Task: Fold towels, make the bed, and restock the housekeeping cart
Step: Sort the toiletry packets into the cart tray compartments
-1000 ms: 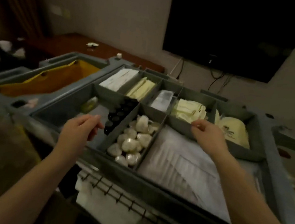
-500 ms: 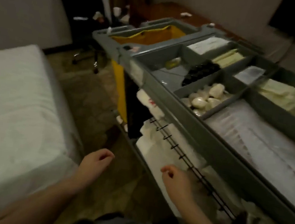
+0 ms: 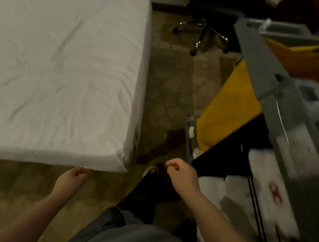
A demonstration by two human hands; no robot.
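Note:
A bed [image 3: 59,69] under a smooth white sheet fills the left half of the view. The grey housekeeping cart [image 3: 279,109] stands at the right, with a yellow bag [image 3: 231,114] on its end and white folded linen [image 3: 271,196] on its lower shelf. My left hand [image 3: 71,178] hangs just below the bed's near edge, fingers loosely curled, holding nothing. My right hand [image 3: 182,176] hangs between the bed corner and the cart, fingers also loosely curled, with nothing in it.
Patterned carpet [image 3: 168,93] runs between bed and cart. The chrome base of an office chair [image 3: 203,34] stands at the far end of that gap. My dark trouser leg and shoe [image 3: 151,181] are below my right hand.
My view has swung left from the cart's top tray to the bed. Both hands left the tray compartments and dropped low, hanging free.

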